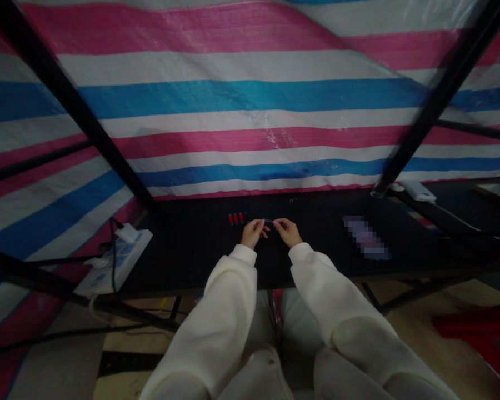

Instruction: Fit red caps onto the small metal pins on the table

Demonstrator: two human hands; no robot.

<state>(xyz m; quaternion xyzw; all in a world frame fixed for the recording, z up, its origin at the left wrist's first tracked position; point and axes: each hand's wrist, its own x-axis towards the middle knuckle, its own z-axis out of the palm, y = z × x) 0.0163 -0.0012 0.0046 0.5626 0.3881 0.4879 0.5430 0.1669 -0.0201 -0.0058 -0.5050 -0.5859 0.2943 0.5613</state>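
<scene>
Over the middle of the black table [183, 244], my left hand [253, 233] and my right hand [288, 231] face each other a short way apart. Between their fingertips runs a thin, small item [269, 221], pinched at both ends; it is too small to identify. Just left of my left hand, several short red pieces [235, 218] lie side by side on the table. Farther back are tiny light bits [292, 200].
A white power strip [129, 261] with plugs and cables sits at the table's left end. On the right lie a blurred-out phone-like object [365, 238] and a white device [418, 190] with a cable. Black metal posts [445, 94] rise at both sides before a striped sheet [250, 94].
</scene>
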